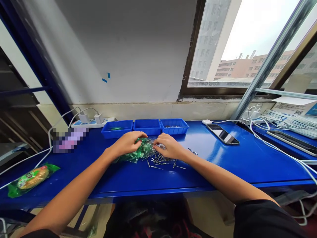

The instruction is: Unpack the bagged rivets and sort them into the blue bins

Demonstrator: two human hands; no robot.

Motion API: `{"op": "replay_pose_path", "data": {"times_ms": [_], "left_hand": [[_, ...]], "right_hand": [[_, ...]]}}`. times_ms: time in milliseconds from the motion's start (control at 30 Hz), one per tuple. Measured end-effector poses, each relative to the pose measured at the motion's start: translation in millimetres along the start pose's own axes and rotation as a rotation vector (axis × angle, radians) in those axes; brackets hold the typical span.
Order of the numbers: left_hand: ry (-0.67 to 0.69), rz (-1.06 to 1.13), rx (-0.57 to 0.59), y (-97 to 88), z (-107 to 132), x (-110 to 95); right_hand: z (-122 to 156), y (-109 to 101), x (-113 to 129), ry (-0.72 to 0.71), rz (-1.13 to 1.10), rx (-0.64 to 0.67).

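My left hand (128, 142) is at a green heap of small plastic pieces (138, 152) in clear film. Its thumb and forefinger are apart; the other fingertips are hidden. Just right of it, my right hand (170, 146) has its fingers bent together on a clear plastic bag (160, 145). Some of the fingertips are hard to make out. Below the right hand lies a loose pile of thin metal pins like blind rivets (158, 159), several of them scattered toward the front. One more metal pin (192, 151) lies apart on the right.
Three blue bins stand behind my hands: the left bin (105, 133) holds green pieces, the middle bin (147, 129) shows its inside, the right bin (174, 130) holds small parts. A phone (223, 134), white cables, a power strip (106, 121) and wrapped bread (33, 178) share the blue table (213, 165).
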State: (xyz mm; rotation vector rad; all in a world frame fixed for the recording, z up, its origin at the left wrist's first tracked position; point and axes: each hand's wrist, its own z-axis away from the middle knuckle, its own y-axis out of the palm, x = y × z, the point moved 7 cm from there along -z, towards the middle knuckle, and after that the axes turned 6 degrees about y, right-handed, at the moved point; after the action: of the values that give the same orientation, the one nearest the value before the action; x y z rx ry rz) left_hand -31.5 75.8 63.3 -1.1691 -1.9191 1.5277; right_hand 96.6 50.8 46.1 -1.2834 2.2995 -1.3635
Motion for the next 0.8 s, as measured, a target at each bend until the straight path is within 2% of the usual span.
{"op": "replay_pose_path", "data": {"times_ms": [133,200,300,533,667,800], "left_hand": [[0.071,-0.118,0.102,7.9,0,-7],[0.061,-0.14,0.091,12.4,-1,-5],[0.034,-0.094,-0.011,11.1,-3,-1],[-0.076,0.201,-0.301,-3.6,-2,-3],[-0.149,0.388,-0.351,-3.7,-2,-3],[-0.213,0.505,-0.406,-7.4,0,1]], "right_hand": [[0,1,2,0.01,-0.032,0.001],[0,1,2,0.017,-0.04,-0.003],[-1,1,0,0.035,-0.052,-0.031],[0,-3,-10,0.12,-0.097,-0.145],[0,-9,-6,0.129,-0.138,-0.206],[-2,-15,-9,0.253,-0.295,-0.249]]}}
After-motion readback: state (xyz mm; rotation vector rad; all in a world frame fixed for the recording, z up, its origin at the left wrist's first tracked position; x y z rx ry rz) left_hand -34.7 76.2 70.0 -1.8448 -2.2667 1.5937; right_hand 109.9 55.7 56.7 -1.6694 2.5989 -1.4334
